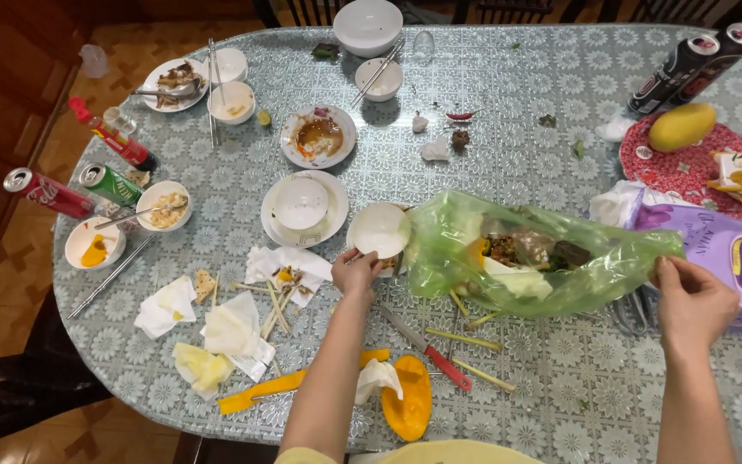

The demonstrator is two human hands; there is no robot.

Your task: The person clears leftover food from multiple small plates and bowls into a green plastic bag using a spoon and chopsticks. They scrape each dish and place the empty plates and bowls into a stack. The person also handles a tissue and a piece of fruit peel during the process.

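Note:
My left hand [356,272] grips the rim of a small white bowl [378,230] and tilts it toward the mouth of a green plastic bag [543,258]. The bag lies on the table with food scraps inside. My right hand [690,301] holds the bag's right end, pinched shut around the plastic. A red-handled knife [427,348] lies just below the bag, with several skewer sticks [465,339] beside it.
Dirty plates and bowls [302,210], crumpled napkins [229,331], mango peel [410,399], drink cans [49,193], a sauce bottle [113,137] and chopsticks [113,275] cover the patterned oval table [560,387]. A purple tissue pack [732,258], a mango [682,126] and dark cans [689,69] are at right.

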